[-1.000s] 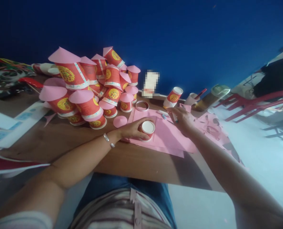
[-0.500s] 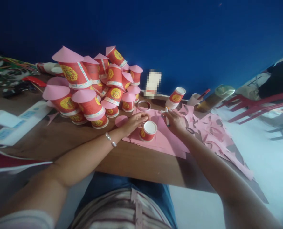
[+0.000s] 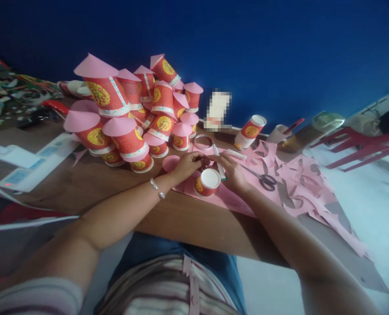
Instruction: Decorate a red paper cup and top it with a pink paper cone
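White tube (image 3: 221, 171) with a teal end, pinched in right hand (image 3: 234, 173), fingers bent around it. Left hand (image 3: 192, 165) has fingers drawn together, tips close to the right's; can't tell if they pinch anything. Red cup (image 3: 207, 182) stands white end up, just on the body side of the hands, held by neither, on pink sheets (image 3: 237, 201). Silver bracelet (image 3: 157, 188) on left wrist. Round pink paper piece (image 3: 171, 163) lies just left of left hand; tape roll (image 3: 203, 148) just beyond the hands. Scissors (image 3: 267, 181) near right hand, then pink scraps (image 3: 307, 179) spread further right. Past those, bottle (image 3: 312, 130) leaning over. Left: pile of red cups with pink cone tops (image 3: 125, 135), several stacked. White power strip (image 3: 46, 159) at far left of brown bench (image 3: 181, 218). Blue wall (image 3: 279, 52) behind, red chair (image 3: 348, 148) off right.
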